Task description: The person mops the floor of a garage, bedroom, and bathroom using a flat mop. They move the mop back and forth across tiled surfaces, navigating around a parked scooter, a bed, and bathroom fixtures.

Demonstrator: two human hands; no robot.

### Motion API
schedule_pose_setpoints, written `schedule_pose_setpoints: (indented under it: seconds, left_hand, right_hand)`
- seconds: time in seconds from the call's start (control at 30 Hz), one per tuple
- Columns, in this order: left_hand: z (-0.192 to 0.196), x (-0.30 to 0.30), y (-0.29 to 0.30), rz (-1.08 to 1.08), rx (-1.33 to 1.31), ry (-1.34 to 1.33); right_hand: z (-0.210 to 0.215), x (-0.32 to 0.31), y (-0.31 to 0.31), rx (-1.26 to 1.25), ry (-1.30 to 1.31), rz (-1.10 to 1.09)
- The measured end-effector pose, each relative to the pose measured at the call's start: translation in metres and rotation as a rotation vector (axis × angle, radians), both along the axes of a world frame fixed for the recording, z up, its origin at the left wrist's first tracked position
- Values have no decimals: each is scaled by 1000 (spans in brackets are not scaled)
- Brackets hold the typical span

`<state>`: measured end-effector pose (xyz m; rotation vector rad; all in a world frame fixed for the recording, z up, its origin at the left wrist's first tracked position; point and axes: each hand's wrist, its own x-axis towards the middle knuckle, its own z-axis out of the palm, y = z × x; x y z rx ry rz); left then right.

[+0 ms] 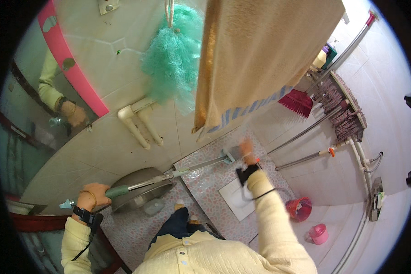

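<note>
My left hand (93,195) is closed round the green grip of a long-handled mop (144,182). Its pole slants across the picture, from the hand at the lower left up to a pale head near the middle. Close beside that head is my right hand (246,152), smeared by motion. Whether its fingers touch the mop head cannot be made out. Under the pole stands a large metal basin (139,201) on the patterned floor.
A tan towel (260,55) and a green mesh bath puff (174,59) hang ahead. White pipes (134,123) jut from the wall. A squat toilet (237,199) lies right of centre. Further right are a red bucket (299,209), pink container (319,234), broom (297,102) and string mop (338,109).
</note>
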<state>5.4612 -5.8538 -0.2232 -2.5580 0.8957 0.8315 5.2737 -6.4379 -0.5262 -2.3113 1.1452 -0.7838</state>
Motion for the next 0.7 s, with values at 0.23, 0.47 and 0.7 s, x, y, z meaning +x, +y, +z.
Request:
schedule_pose_setpoints:
  seconds: [0.23, 0.47, 0.7]
  left_hand:
    - [33, -60, -31, -90, 59, -23]
    - [45, -142, -36, -52, 48, -39]
    - [56, -160, -31, -18, 31, -43]
  right_hand:
    - [-72, 3, 259, 1752, -532, -150]
    - [-58, 2, 256, 1875, -1041, -351]
    - [-81, 9, 263, 1955, -1045, -401]
